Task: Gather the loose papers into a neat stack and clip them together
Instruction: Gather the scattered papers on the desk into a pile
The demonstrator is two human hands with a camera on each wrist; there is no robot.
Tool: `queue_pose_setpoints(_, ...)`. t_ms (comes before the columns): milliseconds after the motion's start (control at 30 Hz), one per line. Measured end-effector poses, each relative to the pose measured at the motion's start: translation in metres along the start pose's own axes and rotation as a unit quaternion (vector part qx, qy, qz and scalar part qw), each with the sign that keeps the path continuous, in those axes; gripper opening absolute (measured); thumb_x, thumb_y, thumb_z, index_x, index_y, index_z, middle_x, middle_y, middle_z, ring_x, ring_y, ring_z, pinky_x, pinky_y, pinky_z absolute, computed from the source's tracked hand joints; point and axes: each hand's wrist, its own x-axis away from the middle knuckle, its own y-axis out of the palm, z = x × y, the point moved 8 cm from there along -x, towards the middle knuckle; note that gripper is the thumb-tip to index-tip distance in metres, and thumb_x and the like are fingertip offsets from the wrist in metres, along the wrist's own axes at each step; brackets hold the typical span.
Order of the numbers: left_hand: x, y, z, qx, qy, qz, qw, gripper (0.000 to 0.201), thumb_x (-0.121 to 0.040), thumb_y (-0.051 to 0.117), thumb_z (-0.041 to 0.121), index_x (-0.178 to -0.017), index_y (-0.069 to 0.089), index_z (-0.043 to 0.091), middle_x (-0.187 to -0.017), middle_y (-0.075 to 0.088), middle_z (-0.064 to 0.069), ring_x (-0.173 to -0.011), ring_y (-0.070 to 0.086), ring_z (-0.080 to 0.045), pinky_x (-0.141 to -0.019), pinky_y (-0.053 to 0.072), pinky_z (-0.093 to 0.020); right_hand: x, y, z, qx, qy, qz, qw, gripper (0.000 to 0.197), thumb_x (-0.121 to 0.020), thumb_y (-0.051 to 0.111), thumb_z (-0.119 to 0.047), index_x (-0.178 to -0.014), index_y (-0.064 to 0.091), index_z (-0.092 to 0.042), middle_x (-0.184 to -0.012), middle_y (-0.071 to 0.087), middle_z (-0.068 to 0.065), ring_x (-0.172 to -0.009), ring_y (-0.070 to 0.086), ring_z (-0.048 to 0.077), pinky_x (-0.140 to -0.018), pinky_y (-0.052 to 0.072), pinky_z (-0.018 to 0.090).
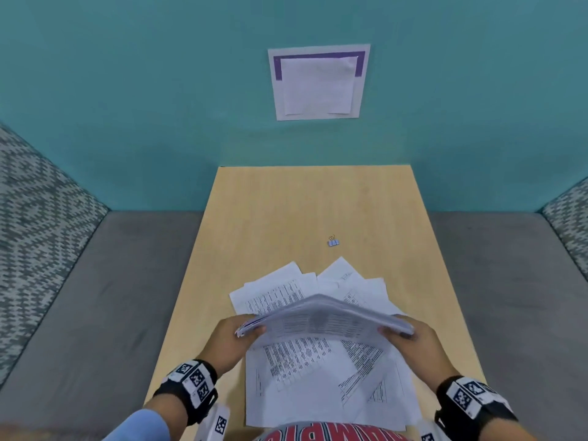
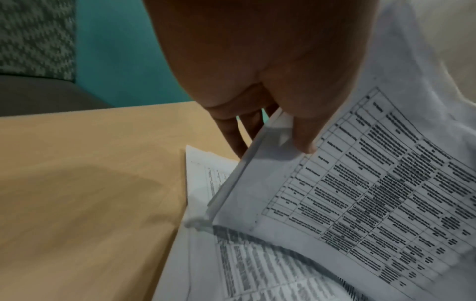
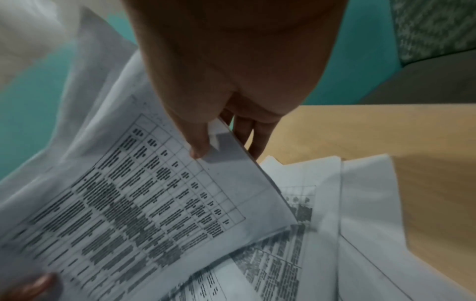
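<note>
A bundle of printed sheets is lifted above the wooden table, bowed upward in the middle. My left hand pinches its left edge, thumb on top and fingers beneath; the wrist view shows that hand at the bundle. My right hand pinches the right edge the same way, seen close as a hand on the bundle. More loose papers lie fanned under it on the table. A small binder clip sits alone farther back.
A teal wall with a pinned notice stands behind the table. Grey bench seats with patterned backrests flank the table on both sides. Bare wood shows around the clip.
</note>
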Motion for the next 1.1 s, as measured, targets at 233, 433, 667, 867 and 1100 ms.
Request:
queue_pose_setpoints(233, 0.007, -0.007, 0.021, 0.005, 0.068, 0.022, 0.997, 0.032, -0.087, 0.088, 0.024, -0.114, 0.075, 0.034, -0.114, 0.079, 0.015, -0.106, 0.073, -0.006, -0.093, 0.057, -0.024, 0.012, 0.001, -0.025, 0.016, -0.045, -0.017, 0.999, 0.024, -0.087, 0.083, -0.014, -0.093, 0.077, -0.036, -0.084, 0.078, -0.016, -0.070, 0.068, 0.007, -0.070, 0.053, 0.031)
queue_pose_setpoints(433, 0.007, -0.017, 0.029, -0.026, 0.114, 0.067, 0.991, 0.024, -0.092, 0.083, 0.017, -0.107, 0.072, 0.033, -0.111, 0.077, 0.013, -0.105, 0.072, -0.009, -0.101, 0.057, -0.034, 0.007, -0.006, -0.050, 0.073, -0.104, -0.015, 0.992, 0.029, -0.086, 0.082, -0.007, -0.092, 0.080, -0.035, -0.096, 0.080, -0.016, -0.092, 0.072, 0.005, -0.076, 0.052, 0.011)
queue_pose_setpoints(667, 0.016, 0.012, 0.077, -0.363, 0.292, 0.036, 0.884, 0.045, -0.105, 0.060, 0.032, -0.147, 0.055, 0.046, -0.134, 0.066, 0.021, -0.113, 0.067, -0.003, -0.083, 0.058, -0.024, 0.006, 0.014, -0.076, 0.374, -0.227, -0.003, 0.899, 0.031, -0.086, 0.080, -0.035, -0.116, 0.074, -0.036, -0.107, 0.075, -0.022, -0.094, 0.070, 0.006, -0.087, 0.052, 0.029)
queue_pose_setpoints(867, 0.018, 0.012, 0.094, -0.400, 0.269, 0.035, 0.876, 0.041, -0.103, 0.034, 0.047, -0.128, 0.066, 0.042, -0.117, 0.075, 0.018, -0.106, 0.074, -0.012, -0.072, 0.057, -0.032, -0.011, 0.022, -0.089, 0.565, -0.120, -0.030, 0.816, 0.034, -0.096, 0.054, -0.050, -0.128, 0.064, -0.041, -0.116, 0.071, -0.012, -0.114, 0.064, 0.015, -0.114, 0.026, 0.055)
queue_pose_setpoints(1100, 0.062, 0.012, 0.170, -0.380, 0.385, 0.079, 0.837, 0.033, -0.092, 0.056, 0.033, -0.119, 0.070, 0.046, -0.097, 0.078, 0.023, -0.084, 0.076, -0.003, -0.056, 0.057, -0.021, 0.014, 0.107, -0.157, 0.487, -0.228, -0.162, 0.827, 0.031, -0.092, 0.056, -0.032, -0.120, 0.067, -0.035, -0.108, 0.078, -0.001, -0.102, 0.071, 0.027, -0.094, 0.054, 0.041)
